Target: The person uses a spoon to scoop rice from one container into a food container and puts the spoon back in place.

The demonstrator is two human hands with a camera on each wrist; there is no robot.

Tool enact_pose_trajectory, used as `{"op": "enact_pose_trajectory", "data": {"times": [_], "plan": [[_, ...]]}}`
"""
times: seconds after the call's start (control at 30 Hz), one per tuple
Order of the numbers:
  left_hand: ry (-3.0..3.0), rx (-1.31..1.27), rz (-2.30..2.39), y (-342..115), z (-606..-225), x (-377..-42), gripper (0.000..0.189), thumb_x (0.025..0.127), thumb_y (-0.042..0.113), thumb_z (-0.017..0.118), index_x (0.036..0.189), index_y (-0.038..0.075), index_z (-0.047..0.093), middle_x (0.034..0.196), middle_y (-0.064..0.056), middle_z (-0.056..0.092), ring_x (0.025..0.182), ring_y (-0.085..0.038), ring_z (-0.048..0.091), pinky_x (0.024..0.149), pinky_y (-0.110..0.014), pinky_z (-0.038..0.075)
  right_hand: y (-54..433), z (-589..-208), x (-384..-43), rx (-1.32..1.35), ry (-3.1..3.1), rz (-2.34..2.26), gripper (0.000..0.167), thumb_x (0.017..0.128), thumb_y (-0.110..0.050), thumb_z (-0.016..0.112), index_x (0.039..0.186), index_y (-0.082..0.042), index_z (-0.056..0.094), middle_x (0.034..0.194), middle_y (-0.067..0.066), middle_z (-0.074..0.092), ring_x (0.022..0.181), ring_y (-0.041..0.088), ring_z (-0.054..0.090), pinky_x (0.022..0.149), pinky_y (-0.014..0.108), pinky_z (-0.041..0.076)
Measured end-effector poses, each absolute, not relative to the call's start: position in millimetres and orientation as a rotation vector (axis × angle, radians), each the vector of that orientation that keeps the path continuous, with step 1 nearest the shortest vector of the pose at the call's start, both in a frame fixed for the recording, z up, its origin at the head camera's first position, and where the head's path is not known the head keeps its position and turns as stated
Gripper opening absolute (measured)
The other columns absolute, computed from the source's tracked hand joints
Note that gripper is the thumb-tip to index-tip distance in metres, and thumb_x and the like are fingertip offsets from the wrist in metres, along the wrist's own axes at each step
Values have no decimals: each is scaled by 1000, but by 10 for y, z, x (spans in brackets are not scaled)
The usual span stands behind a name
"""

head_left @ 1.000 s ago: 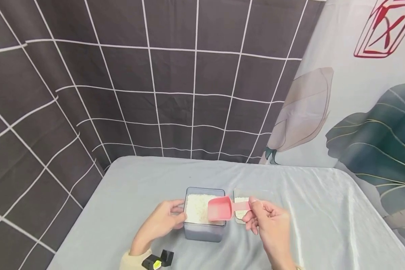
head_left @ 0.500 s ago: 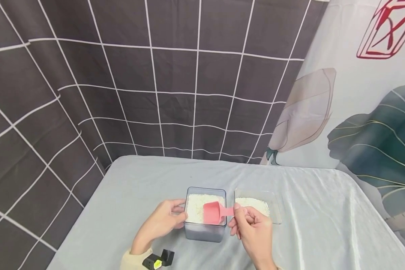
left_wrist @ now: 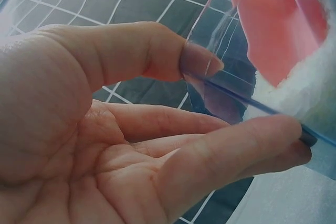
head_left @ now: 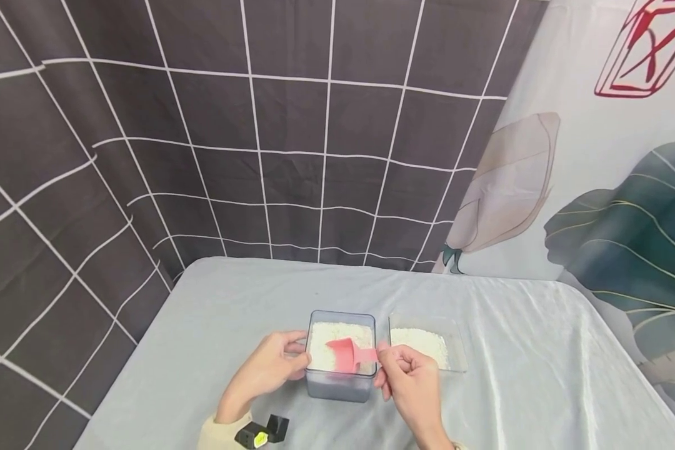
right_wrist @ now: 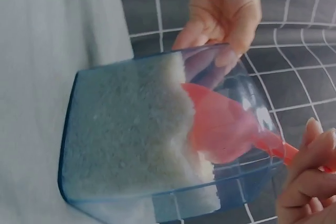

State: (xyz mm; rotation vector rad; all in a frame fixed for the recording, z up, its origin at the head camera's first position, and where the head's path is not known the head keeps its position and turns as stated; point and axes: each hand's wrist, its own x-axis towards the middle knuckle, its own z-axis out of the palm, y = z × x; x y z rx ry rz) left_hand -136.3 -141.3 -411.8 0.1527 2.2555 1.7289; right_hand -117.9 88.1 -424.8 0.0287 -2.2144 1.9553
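A clear bluish square container (head_left: pixel 340 387) stands on the cloth, filled well up with white rice (head_left: pixel 322 351). My left hand (head_left: pixel 272 364) touches its left side, the thumb at the near corner and the fingers extended along the wall. My right hand (head_left: pixel 413 381) pinches the handle of a pink scoop (head_left: pixel 345 356) between thumb and fingers. Its bowl is tilted into the container, with the edge dug into the rice. Through the clear wall in the right wrist view, the scoop (right_wrist: pixel 223 127) presses into the top of the rice, partly hidden by it.
A shallow clear tray (head_left: pixel 457 350) holding a mound of rice sits just right of the container, partly behind my right hand. Pale cloth covers the table (head_left: pixel 247 294). Dark gridded curtains (head_left: pixel 292 175) hang behind and to the left.
My right hand has moved left and lowered the pink scoop from above the container into its rice. More of the rice tray shows now. My left hand stays at the container's side.
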Motion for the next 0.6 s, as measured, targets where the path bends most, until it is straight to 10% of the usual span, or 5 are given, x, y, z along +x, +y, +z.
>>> {"op": "enact_pose_trajectory", "data": {"times": [0.6], "plan": [[2278, 150, 1712, -1412, -4098, -1369, 57, 79, 7, 58, 129, -15, 40, 108, -26, 60, 86, -24, 65, 69, -33, 58, 887, -4234, -1211, -37, -1994, 2624, 33, 86, -21, 62, 58, -5, 52, 44, -3, 50, 33, 3, 33, 33, 15, 18]]}}
